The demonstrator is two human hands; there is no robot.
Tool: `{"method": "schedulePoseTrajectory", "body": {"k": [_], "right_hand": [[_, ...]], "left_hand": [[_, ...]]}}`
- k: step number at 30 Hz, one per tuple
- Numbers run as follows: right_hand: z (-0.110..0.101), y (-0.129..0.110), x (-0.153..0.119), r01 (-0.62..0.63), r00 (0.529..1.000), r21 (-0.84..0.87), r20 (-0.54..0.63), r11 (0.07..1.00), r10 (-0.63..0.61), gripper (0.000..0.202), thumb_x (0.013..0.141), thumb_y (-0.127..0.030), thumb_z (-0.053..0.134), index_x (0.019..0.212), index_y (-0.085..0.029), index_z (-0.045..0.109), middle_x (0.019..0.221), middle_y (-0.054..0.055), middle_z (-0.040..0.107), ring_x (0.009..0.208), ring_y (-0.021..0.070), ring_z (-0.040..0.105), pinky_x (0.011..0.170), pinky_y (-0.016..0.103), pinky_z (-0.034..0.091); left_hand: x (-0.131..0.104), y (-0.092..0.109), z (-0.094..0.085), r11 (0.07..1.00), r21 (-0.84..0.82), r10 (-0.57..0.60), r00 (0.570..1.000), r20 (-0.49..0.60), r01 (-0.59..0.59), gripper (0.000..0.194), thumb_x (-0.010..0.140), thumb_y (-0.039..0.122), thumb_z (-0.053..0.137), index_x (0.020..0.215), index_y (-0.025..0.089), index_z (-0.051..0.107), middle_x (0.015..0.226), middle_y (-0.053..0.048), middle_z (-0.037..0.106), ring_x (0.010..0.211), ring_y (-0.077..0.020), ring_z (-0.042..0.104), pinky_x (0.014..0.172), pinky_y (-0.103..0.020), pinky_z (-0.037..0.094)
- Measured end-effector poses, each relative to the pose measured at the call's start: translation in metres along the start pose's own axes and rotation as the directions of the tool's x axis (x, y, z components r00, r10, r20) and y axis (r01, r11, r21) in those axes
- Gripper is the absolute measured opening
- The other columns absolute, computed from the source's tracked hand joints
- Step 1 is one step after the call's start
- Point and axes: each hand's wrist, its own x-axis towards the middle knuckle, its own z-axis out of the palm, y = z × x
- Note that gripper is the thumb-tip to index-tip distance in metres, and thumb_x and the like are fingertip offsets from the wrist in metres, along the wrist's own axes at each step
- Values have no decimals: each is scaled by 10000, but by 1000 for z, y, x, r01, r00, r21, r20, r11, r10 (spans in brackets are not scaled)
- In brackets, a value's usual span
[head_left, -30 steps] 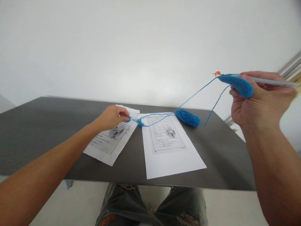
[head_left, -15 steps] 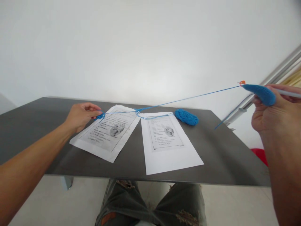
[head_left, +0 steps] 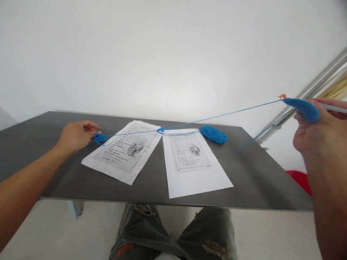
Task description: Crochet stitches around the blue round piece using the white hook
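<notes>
1. Dark table (head_left: 252,180): carries papers and yarn. Count: 1.
2. Printed papers: left sheet (head_left: 124,155) and right sheet (head_left: 193,173), side by side. Count: 2.
3. Hands: left hand (head_left: 77,135) has its fingertips pinched on a yarn clump (head_left: 100,138); right hand (head_left: 317,131), raised at far right, grips a blue worked piece (head_left: 305,108) together with a pale rod (head_left: 334,107). Count: 2.
4. Yarn ball (head_left: 214,134): on the table, beside the right sheet's far corner. Judged light, soft, squashable; best taken around its middle. Count: 1.
5. Worked piece: likely light and pliable; thick end is the safer hold, away from the narrow tip's stitches. Count: 1.
6. Clumps: the pinched one, plus a middle clump (head_left: 161,130) between the sheets' far ends. Limp, probably prone to snagging; pinch gently. Count: 2.
7. Orange marker (head_left: 282,96): at the piece's tip. Count: 1.
</notes>
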Motion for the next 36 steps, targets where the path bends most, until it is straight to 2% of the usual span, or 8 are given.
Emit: {"method": "schedulePoseTrajectory", "body": {"k": [4,11,16,19,22,26,30,36], "right_hand": [[-2,1,2,29,1000,18,-12,999,-28,405,718,256,628,574,-118,683,469,-26,629,413,108,611,358,173,461],[-4,-11,-5,21,993,62,112,998,-28,311,717,175,728,615,-118,745,469,-10,657,407,128,628,351,191,465],[4,-24,-20,17,977,94,210,995,-37,246,704,117,800,644,-120,771,518,12,701,419,126,647,359,192,491],[12,-33,-33,-6,967,112,252,994,-22,216,716,100,805,675,-112,788,541,17,711,417,120,645,353,190,492],[19,-40,-45,-20,957,135,288,991,-20,194,714,80,824,694,-112,800,562,28,721,429,122,654,355,192,492],[25,-46,-52,-7,941,190,332,982,-58,154,690,23,880,720,-114,816,596,41,732,457,117,664,370,188,498],[23,-47,-55,-32,936,193,350,981,-38,139,681,-7,902,724,-110,818,596,46,729,444,120,657,358,190,505],[15,-42,-59,-155,942,164,322,974,96,152,650,-8,923,701,-80,799,567,56,705,433,121,650,353,174,506]], "left_hand": [[0,-2,-2,984,174,22,999,46,-29,155,688,193,736,841,200,716,713,29,663,721,-189,594,654,-255,385],[-8,12,8,923,357,101,986,134,-143,155,720,174,652,864,203,705,883,-28,739,904,-250,646,808,-299,461],[-25,47,13,876,422,206,972,113,-235,286,868,269,569,1065,130,723,1296,-213,671,1279,-481,523,1022,-677,426],[-34,71,31,855,328,351,914,204,-401,390,880,247,515,1196,134,712,1367,-174,671,1305,-374,573,1122,-529,440],[-39,90,55,803,169,460,774,434,-571,452,752,186,562,1148,250,771,1261,-16,765,1176,-252,687,1063,-321,507],[-41,98,76,771,94,515,704,489,-630,570,745,237,575,1295,223,722,1432,-62,690,1358,-285,598,1187,-391,426],[-36,87,81,783,99,495,711,499,-614,559,755,377,624,1276,204,731,1418,-117,698,1354,-328,602,1177,-434,435],[-27,67,73,832,166,414,791,451,-530,236,772,372,563,815,245,757,995,-91,794,990,-309,723,921,-391,530]]}}
